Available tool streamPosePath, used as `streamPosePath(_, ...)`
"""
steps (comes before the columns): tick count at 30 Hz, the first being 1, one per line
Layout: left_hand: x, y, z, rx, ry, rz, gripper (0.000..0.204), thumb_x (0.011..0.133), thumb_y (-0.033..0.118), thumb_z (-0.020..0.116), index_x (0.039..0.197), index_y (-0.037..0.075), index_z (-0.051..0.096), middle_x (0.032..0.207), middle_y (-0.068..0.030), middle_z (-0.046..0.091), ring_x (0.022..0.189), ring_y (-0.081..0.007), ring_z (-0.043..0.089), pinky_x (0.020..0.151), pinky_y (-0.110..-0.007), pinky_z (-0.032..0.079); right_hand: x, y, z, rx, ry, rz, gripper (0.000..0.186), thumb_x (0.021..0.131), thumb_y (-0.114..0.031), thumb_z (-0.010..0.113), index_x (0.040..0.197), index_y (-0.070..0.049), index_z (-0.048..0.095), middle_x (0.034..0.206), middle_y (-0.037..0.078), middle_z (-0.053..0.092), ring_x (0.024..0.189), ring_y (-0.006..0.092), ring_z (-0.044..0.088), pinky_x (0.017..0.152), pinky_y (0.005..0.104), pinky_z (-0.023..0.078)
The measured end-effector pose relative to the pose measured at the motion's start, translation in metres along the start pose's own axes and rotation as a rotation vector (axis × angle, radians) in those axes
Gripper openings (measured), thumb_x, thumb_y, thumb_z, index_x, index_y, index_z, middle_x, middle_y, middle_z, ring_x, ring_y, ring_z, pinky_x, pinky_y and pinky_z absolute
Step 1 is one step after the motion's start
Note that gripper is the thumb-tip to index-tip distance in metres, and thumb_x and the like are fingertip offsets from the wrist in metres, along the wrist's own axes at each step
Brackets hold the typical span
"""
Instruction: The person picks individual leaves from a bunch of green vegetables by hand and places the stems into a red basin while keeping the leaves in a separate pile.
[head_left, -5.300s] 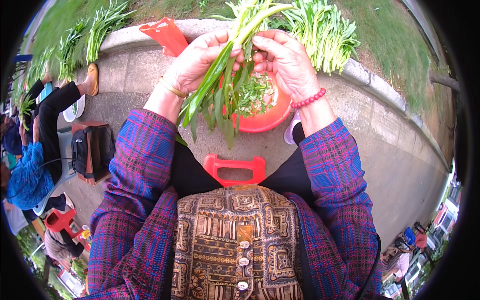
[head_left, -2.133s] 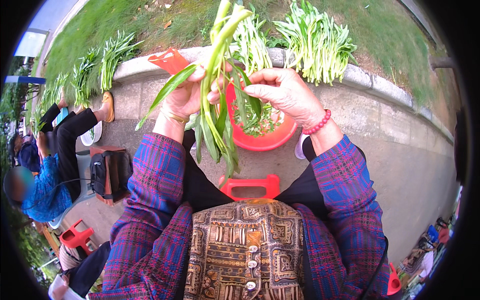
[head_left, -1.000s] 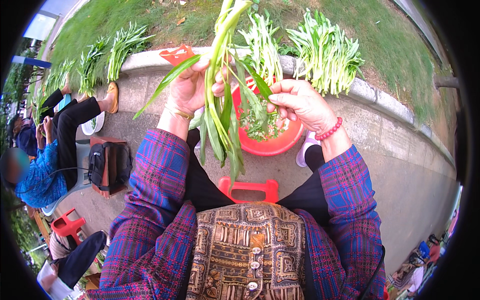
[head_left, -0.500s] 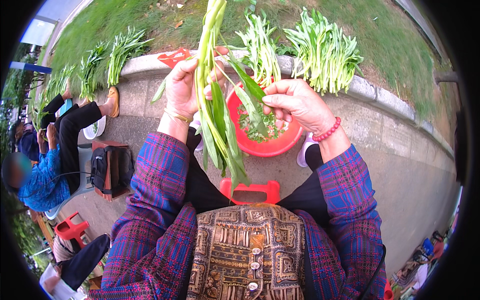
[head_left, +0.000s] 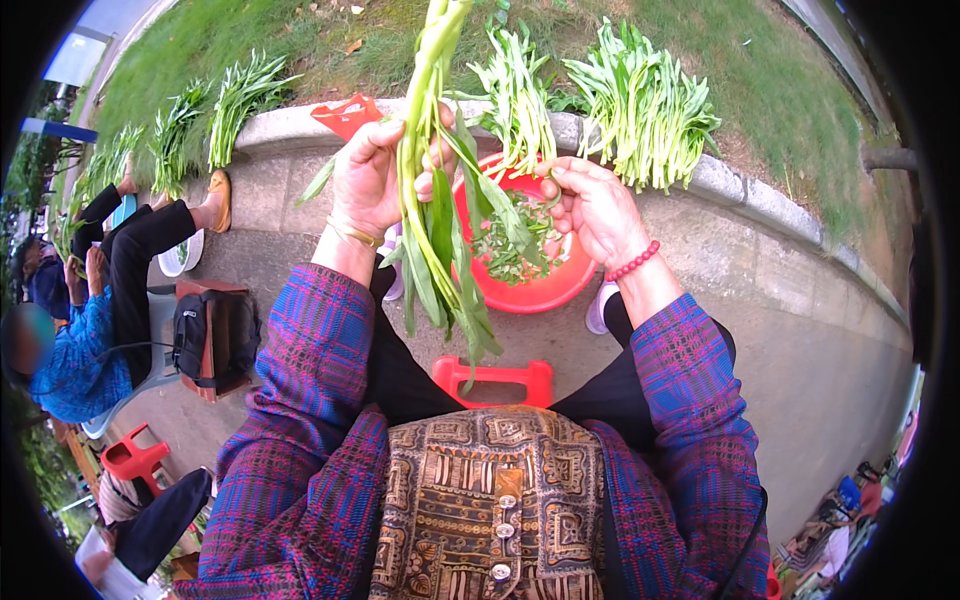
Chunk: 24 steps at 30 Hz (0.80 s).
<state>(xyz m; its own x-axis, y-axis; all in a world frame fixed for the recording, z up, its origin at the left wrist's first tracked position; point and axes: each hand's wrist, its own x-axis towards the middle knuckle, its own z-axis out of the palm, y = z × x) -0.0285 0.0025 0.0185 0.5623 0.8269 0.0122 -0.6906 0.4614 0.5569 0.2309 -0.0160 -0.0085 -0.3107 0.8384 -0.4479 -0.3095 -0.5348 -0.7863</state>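
Observation:
A bunch of long-leafed greens (head_left: pixel 431 240) hangs from the fist of my left hand (head_left: pixel 374 180), its pale stems pointing up, leaves drooping below. My right hand (head_left: pixel 594 208) is pinched on a small green leaf piece (head_left: pixel 549 191), apart from the bunch. Under both hands, between my feet, is a red plastic basin (head_left: pixel 539 287) with chopped green bits (head_left: pixel 513 244) inside; the hanging leaves partly hide it.
Bundles of greens (head_left: pixel 637 105) lean along the curb (head_left: pixel 735 181) beside grass, near an orange bag (head_left: pixel 347 118). At left, a seated person in blue (head_left: pixel 85 345) is beside a dark bag (head_left: pixel 205 335), white bowl (head_left: pixel 180 258) and red stool (head_left: pixel 130 460). A red stool (head_left: pixel 493 374) shows between my legs.
My right hand has lifted slightly and no longer pinches the long leaf, which hangs back toward the bunch; a small green piece shows in its fingertips. My left hand still holds the bunch.

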Motion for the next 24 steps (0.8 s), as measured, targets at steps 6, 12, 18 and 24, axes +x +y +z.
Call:
streamPosePath(6, 0.003, -0.009, 0.008, 0.063, 0.016, -0.059, 0.050, 0.088, 0.029, 0.051, 0.119, -0.009, 0.042, 0.080, -0.0131, 0.056, 0.056, -0.0183, 0.052, 0.051, -0.027, 0.046, -0.015, -0.004, 0.027, -0.229, -0.214, -0.073, 0.018, 0.091, -0.017, 0.059, 0.103, -0.004, 0.063, 0.076, -0.003, 0.060, 0.056, 0.0037, 0.052, 0.045, 0.0173, 0.040)
streamPosePath(12, 0.005, -0.012, 0.012, 0.083, 0.032, -0.072, 0.051, 0.088, 0.029, 0.051, 0.120, -0.009, 0.042, 0.082, -0.0148, 0.058, 0.056, -0.0189, 0.054, 0.051, -0.027, 0.046, -0.010, 0.004, 0.021, -0.232, -0.382, 0.039, 0.022, 0.090, -0.020, 0.062, 0.104, -0.003, 0.064, 0.077, -0.004, 0.061, 0.060, 0.0026, 0.054, 0.051, 0.0191, 0.043)
streamPosePath(18, 0.002, -0.007, 0.005, 0.119, 0.016, -0.028, 0.049, 0.088, 0.029, 0.051, 0.118, -0.008, 0.044, 0.084, -0.0135, 0.057, 0.063, -0.0189, 0.055, 0.053, -0.028, 0.046, -0.008, 0.006, 0.021, -0.110, -0.199, 0.036, 0.016, 0.090, -0.019, 0.061, 0.096, -0.004, 0.062, 0.072, -0.003, 0.056, 0.058, 0.0057, 0.052, 0.050, 0.0211, 0.043)
streamPosePath(24, -0.001, -0.003, 0.002, 0.125, 0.029, 0.017, 0.046, 0.088, 0.028, 0.051, 0.118, -0.006, 0.045, 0.084, -0.0125, 0.056, 0.064, -0.0188, 0.054, 0.053, -0.028, 0.046, 0.002, 0.007, 0.001, 0.140, -0.004, 0.002, 0.011, 0.090, -0.016, 0.059, 0.094, -0.006, 0.059, 0.073, -0.001, 0.054, 0.059, 0.0096, 0.053, 0.052, 0.0233, 0.045)
